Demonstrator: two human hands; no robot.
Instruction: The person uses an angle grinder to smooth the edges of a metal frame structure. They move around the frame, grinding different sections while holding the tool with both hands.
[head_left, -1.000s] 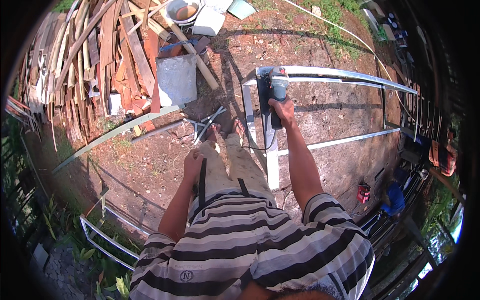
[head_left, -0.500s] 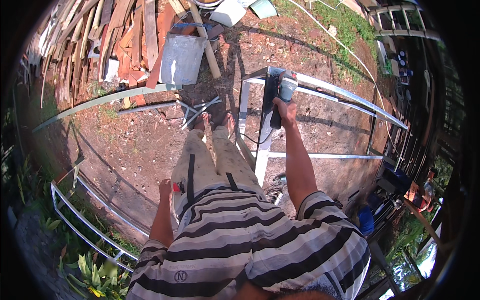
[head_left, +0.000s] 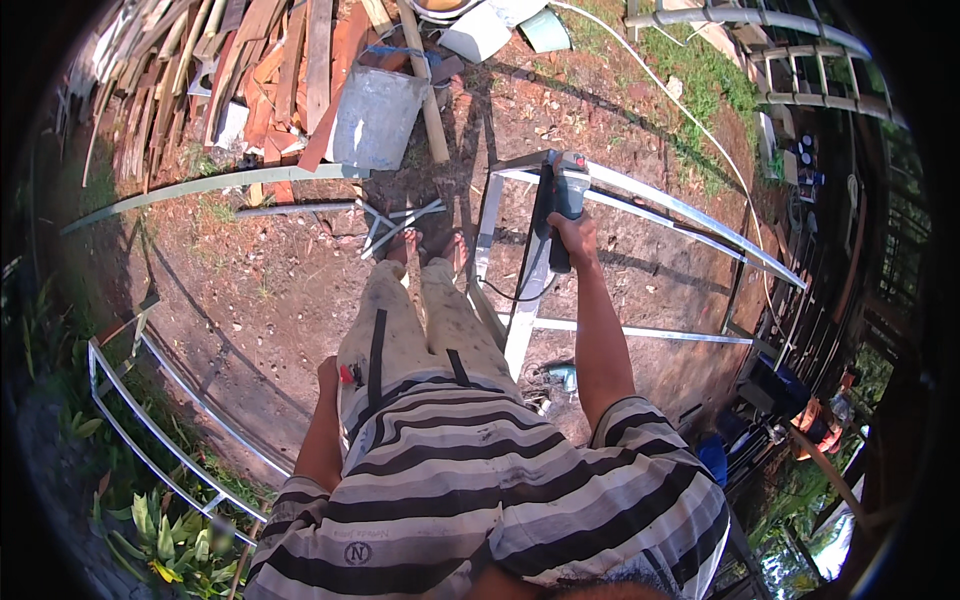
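Observation:
My right hand [head_left: 577,238] is closed on a grey-and-black corded power tool [head_left: 571,195] with a red detail, held over the top left corner of a silver metal frame [head_left: 688,229]. Its black cord loops down beside a pale vertical bar. My left hand [head_left: 327,372] hangs by my left hip, near a small red item; its fingers are too hidden to read. My bare feet stand left of the frame, beside short crossed metal pieces [head_left: 385,232]. A second teal tool [head_left: 562,377] lies right of my trousers, partly seen.
A pile of planks [head_left: 262,80] and a weathered grey sheet [head_left: 368,118] lie at upper left. A long green strip [head_left: 212,184] crosses below them. Another metal frame [head_left: 175,420] is at lower left among plants. A white hose [head_left: 711,134] and stacked clutter line the right.
My left hand has moved down and left from my upper trouser leg to beside my hip. The view has shifted, bringing bamboo railings into sight at upper right. My right hand still holds the tool.

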